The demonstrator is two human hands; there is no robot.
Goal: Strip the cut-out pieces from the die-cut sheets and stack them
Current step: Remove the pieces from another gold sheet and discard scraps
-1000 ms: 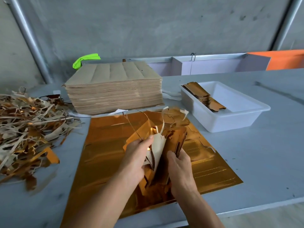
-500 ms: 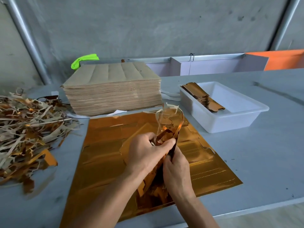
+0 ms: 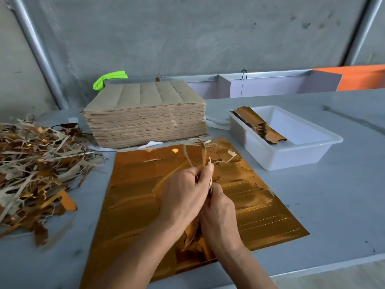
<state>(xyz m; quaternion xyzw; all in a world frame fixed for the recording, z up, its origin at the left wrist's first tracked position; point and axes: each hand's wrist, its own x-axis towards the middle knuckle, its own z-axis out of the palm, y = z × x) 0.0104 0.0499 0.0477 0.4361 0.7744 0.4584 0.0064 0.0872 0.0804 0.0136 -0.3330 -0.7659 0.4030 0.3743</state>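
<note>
- My left hand (image 3: 183,197) pinches thin waste strips (image 3: 194,151); my right hand (image 3: 218,209) grips the gold pieces (image 3: 192,236) above the gold sheet (image 3: 135,195).
- Stripping step, I judge.
- Next: tear the strips free, then stack the pieces in the white tub (image 3: 291,155).

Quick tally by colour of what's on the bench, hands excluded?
Gold: 2, foil die-cut sheet, stacked cut-outs in the tub
Brown: 1, tall cardboard sheet stack
White: 1, plastic tub
Mixed gold/beige: 1, scrap strip pile
Neon green: 1, item behind the stack
Total: 6
</note>
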